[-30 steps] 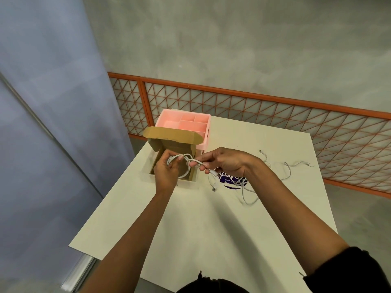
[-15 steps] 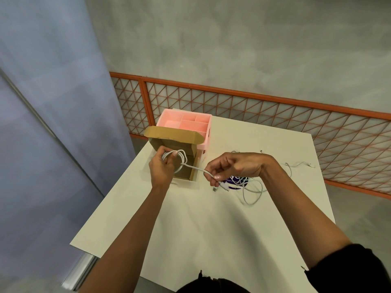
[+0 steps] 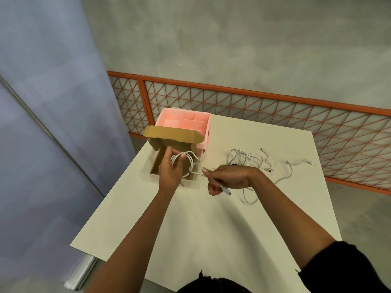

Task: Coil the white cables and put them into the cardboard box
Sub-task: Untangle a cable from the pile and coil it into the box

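Left hand (image 3: 170, 172), arm stretched forward, we're gripping coil (image 3: 190, 161) over box (image 3: 155, 163); right hand (image 3: 230, 178), palm down, we're pinching its tail (image 3: 196, 174), plug (image 3: 226, 190) poking out beneath.

Cardboard box (image 3: 171, 134) floor behind left hand (image 3: 170, 172), right sleeve (image 3: 349, 269) cropped

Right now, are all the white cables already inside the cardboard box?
No: a tangle of white cables lies on the table, to the right of the cardboard box.
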`<action>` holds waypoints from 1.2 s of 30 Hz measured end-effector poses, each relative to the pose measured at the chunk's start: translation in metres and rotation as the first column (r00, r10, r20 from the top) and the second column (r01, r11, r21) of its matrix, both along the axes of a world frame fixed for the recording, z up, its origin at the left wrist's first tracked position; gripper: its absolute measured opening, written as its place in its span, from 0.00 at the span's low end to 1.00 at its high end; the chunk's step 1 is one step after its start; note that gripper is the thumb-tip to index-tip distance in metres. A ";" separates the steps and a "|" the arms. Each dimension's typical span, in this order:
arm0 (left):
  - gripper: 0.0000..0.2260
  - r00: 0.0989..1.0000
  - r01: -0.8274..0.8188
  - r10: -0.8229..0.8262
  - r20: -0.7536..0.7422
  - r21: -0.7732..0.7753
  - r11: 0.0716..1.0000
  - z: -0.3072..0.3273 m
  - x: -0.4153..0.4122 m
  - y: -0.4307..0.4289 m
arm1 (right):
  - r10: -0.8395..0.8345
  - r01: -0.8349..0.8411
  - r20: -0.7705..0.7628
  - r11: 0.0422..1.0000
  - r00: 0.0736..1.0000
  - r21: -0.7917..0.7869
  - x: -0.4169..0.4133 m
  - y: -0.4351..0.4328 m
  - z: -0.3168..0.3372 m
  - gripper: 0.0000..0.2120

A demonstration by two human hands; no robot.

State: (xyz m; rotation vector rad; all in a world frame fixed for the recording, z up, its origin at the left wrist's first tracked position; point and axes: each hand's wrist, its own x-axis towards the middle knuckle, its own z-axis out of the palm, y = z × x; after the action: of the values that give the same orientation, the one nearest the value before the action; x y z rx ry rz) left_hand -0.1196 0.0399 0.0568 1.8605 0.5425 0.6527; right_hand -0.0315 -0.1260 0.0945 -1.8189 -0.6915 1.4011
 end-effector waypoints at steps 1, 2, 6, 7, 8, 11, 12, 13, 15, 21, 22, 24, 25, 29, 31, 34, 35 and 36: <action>0.07 1.000 0.005 -0.005 0.006 0.005 1.000 -0.001 0.000 0.000 | -0.038 0.038 -0.003 0.998 0.999 0.056 -0.003 0.002 0.000 0.24; 0.08 1.000 0.008 -0.008 0.012 0.006 1.000 -0.003 0.000 0.001 | -0.074 0.075 -0.013 0.992 0.997 0.102 -0.004 0.004 0.000 0.22; 0.06 1.000 0.013 -0.013 0.013 -0.015 1.000 -0.008 -0.002 -0.001 | -0.123 0.122 0.000 0.984 0.992 0.127 -0.006 0.010 0.001 0.07; 0.06 1.000 0.016 -0.016 0.007 -0.025 1.000 -0.009 -0.002 -0.002 | -0.137 0.133 0.028 0.984 0.990 0.116 -0.006 0.012 0.003 0.07; 0.06 1.000 0.018 -0.018 -0.003 -0.033 0.999 -0.010 -0.002 -0.002 | -0.160 0.152 0.075 0.983 0.984 0.105 -0.007 0.014 0.006 0.10; 0.07 1.000 0.020 -0.020 -0.018 -0.036 0.999 -0.011 -0.002 -0.002 | -0.215 0.202 0.212 0.976 0.953 0.083 -0.009 0.019 0.017 0.13; 0.07 1.000 0.019 -0.019 -0.020 -0.035 0.999 -0.011 -0.001 -0.003 | -0.232 0.220 0.232 0.972 0.945 0.078 -0.010 0.021 0.020 0.13; 0.07 1.000 0.019 -0.020 -0.020 -0.038 0.999 -0.011 -0.001 -0.003 | -0.252 0.240 0.248 0.968 0.936 0.076 -0.011 0.024 0.022 0.13; 0.06 0.999 0.032 -0.033 -0.009 -0.060 0.998 -0.011 0.001 -0.005 | -0.285 0.276 0.279 0.958 0.917 0.073 -0.016 0.028 0.024 0.09; 0.06 0.997 0.080 -0.080 0.004 -0.160 0.984 -0.013 0.005 -0.008 | -0.283 0.313 0.388 0.950 0.877 -0.014 -0.017 0.033 0.025 0.09; 0.05 0.996 0.091 -0.091 0.004 -0.178 0.980 -0.013 0.004 -0.009 | -0.255 0.295 0.347 0.953 0.903 -0.067 -0.017 0.035 0.026 0.07; 0.05 0.993 0.120 -0.120 0.014 -0.199 0.973 -0.014 0.003 -0.011 | -0.213 0.247 0.236 0.961 0.948 -0.125 -0.014 0.038 0.023 0.10; 0.05 0.991 0.131 -0.129 0.021 -0.199 0.971 -0.014 0.003 -0.011 | -0.201 0.224 0.167 0.966 0.965 -0.131 -0.013 0.038 0.022 0.11; 0.06 0.987 0.157 -0.145 0.074 -0.193 0.969 -0.013 0.001 -0.004 | -0.219 0.214 -0.128 0.975 0.967 -0.053 -0.007 0.026 0.020 0.10; 0.06 0.981 0.183 -0.171 0.089 -0.156 0.971 -0.012 0.001 -0.002 | -0.219 0.221 -0.230 0.975 0.948 -0.019 -0.005 0.021 0.018 0.12; 0.07 0.981 0.190 -0.186 0.059 -0.082 0.978 -0.013 0.003 -0.002 | -0.198 0.238 -0.374 0.969 0.906 0.063 -0.005 0.017 0.018 0.12; 0.08 0.981 0.191 -0.189 0.042 -0.060 0.980 -0.013 0.003 -0.004 | -0.192 0.257 -0.426 0.961 0.884 0.100 -0.005 0.016 0.019 0.12; 0.08 0.982 0.187 -0.186 0.025 -0.037 0.982 -0.013 0.003 -0.005 | -0.189 0.279 -0.464 0.951 0.865 0.132 -0.005 0.014 0.022 0.12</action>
State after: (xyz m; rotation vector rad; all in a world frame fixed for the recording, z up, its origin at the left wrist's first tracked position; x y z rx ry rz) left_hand -0.1170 0.0347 0.0439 1.8389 0.3590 0.5328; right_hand -0.0362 -0.1122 0.1160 -1.3077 -0.3366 1.4566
